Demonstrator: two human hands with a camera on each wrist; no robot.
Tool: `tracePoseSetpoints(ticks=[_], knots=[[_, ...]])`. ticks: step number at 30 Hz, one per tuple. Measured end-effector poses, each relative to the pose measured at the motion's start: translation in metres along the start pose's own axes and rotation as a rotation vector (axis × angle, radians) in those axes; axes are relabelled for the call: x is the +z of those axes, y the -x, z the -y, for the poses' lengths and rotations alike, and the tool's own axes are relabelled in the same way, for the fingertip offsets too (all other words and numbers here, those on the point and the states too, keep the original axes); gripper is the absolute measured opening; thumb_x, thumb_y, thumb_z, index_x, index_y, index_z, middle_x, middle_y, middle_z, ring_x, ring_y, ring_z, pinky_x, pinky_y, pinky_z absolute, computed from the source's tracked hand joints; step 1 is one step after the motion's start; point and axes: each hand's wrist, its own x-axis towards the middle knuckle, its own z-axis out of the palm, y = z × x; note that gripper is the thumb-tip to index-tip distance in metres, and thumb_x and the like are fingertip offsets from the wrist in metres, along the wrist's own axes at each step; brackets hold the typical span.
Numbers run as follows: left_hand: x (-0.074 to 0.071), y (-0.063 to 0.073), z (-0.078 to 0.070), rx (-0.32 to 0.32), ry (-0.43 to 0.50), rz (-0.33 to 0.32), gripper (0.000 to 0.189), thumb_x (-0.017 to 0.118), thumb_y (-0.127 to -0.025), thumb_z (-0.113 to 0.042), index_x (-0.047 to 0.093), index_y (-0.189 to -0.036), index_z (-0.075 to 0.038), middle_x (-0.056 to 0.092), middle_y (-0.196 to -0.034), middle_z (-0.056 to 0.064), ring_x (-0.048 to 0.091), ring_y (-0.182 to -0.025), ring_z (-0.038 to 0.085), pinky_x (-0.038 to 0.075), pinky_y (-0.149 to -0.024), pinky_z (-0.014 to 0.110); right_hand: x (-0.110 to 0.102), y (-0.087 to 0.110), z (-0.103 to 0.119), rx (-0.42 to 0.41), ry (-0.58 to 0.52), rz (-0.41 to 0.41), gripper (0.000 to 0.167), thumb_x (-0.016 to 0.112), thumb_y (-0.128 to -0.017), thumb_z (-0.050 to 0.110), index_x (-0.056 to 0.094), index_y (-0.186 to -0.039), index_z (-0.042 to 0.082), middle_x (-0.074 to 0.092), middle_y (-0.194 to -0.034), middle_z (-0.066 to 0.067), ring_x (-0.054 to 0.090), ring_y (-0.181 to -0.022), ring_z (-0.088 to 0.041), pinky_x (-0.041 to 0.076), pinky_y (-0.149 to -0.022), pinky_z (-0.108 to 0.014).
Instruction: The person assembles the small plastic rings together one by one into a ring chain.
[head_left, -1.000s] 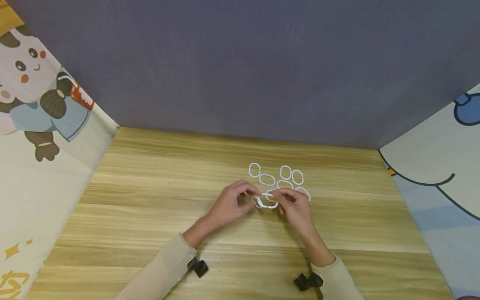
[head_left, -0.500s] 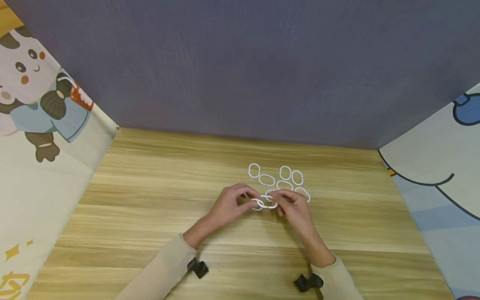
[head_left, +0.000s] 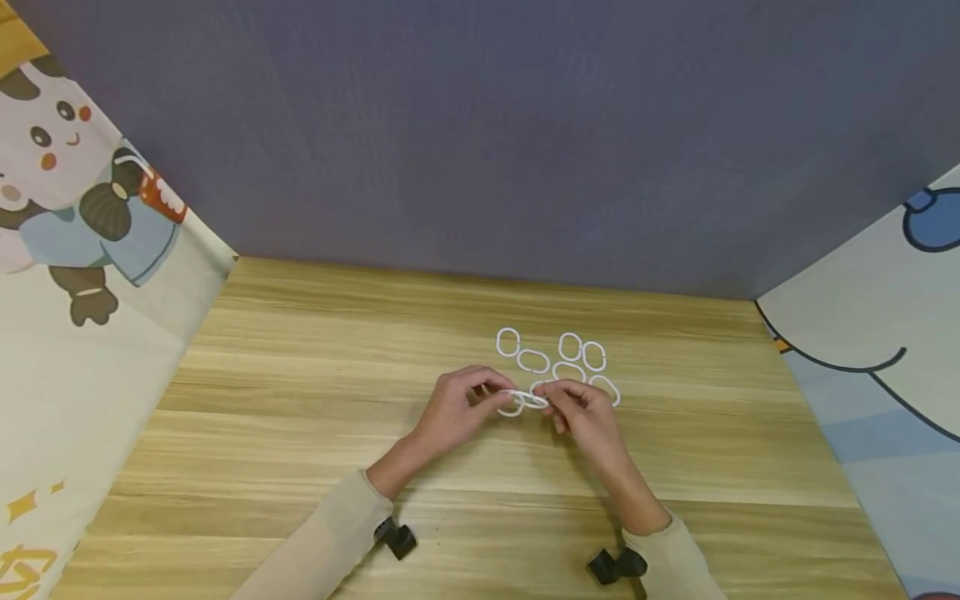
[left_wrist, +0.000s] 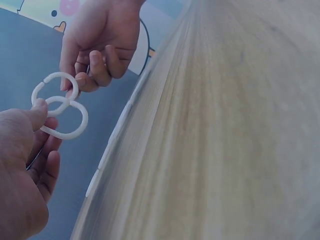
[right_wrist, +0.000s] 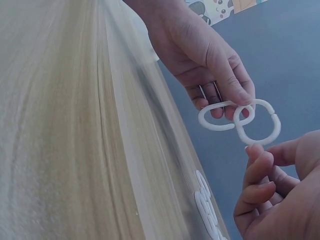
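Two white oval plastic chain links are hooked through each other, held above the table between both hands. My left hand [head_left: 459, 410] pinches them with thumb and fingertips close to where they cross. In the right wrist view, one link [right_wrist: 201, 119] hangs under the left fingers. The other link [right_wrist: 278, 131] extends toward my right hand [head_left: 592, 414], whose thumb and fingertip pinch its edge. A small split shows in this link's curve. Several loose white links [head_left: 533, 361] lie on the table just beyond the hands, one partly hidden behind the right fingers.
The wood-grain table [head_left: 315, 350] ends at a dark grey-blue panel [head_left: 480, 150] behind. Printed cartoon panels [head_left: 82, 192] border the left and right sides. A black wrist mount [head_left: 397, 537] sits on each sleeve.
The two linked pieces have turned in the fingers; the right one now appears nearly edge-on from above. My left fingers have closed in nearer the crossing. The loose links have stayed put.
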Motion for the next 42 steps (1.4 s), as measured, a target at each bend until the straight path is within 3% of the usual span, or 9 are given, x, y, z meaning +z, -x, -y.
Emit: tracePoseSetpoints(ticks=[14,25,33,42], knots=[[0.000,0.000,0.001,-0.066,0.023,-0.121,0.010,0.085,-0.099,-0.007,0.084,-0.109,-0.005,0.081,-0.096,0.005,0.072,-0.084,0.014,0.062,-0.076,0.028,0.000,-0.001,-0.001,-0.027,0.001,0.007,0.021,0.063,-0.111,0.003,0.075,-0.114,-0.015,0.068,-0.078,-0.003,0.053,-0.059,-0.008,0.044,-0.056,-0.019],[-0.002,-0.001,0.002,-0.103,0.037,-0.135,0.013,0.083,-0.099,-0.004,0.083,-0.112,-0.003,0.080,-0.095,0.007,0.072,-0.083,0.016,0.062,-0.076,0.027,-0.011,-0.008,-0.007,-0.054,0.032,-0.036,0.022,0.063,-0.112,0.004,0.074,-0.113,-0.014,0.068,-0.076,-0.002,0.053,-0.059,-0.008,0.043,-0.055,-0.019],[-0.003,-0.001,0.004,-0.121,0.059,-0.126,0.010,0.082,-0.101,-0.005,0.082,-0.110,-0.001,0.079,-0.094,0.008,0.070,-0.081,0.014,0.061,-0.073,0.025,-0.014,-0.015,-0.012,-0.053,0.008,-0.126,0.017,0.070,-0.107,-0.001,0.074,-0.111,-0.017,0.070,-0.075,-0.008,0.051,-0.057,-0.007,0.038,-0.050,-0.017],[-0.004,0.000,0.004,-0.138,0.087,-0.133,0.008,0.080,-0.102,-0.007,0.081,-0.109,-0.003,0.078,-0.093,0.006,0.069,-0.082,0.014,0.060,-0.074,0.024,-0.021,-0.019,-0.023,-0.149,0.224,-0.182,0.005,0.078,-0.099,-0.004,0.081,-0.102,-0.007,0.076,-0.086,-0.015,0.060,-0.065,-0.004,0.045,-0.054,-0.015]])
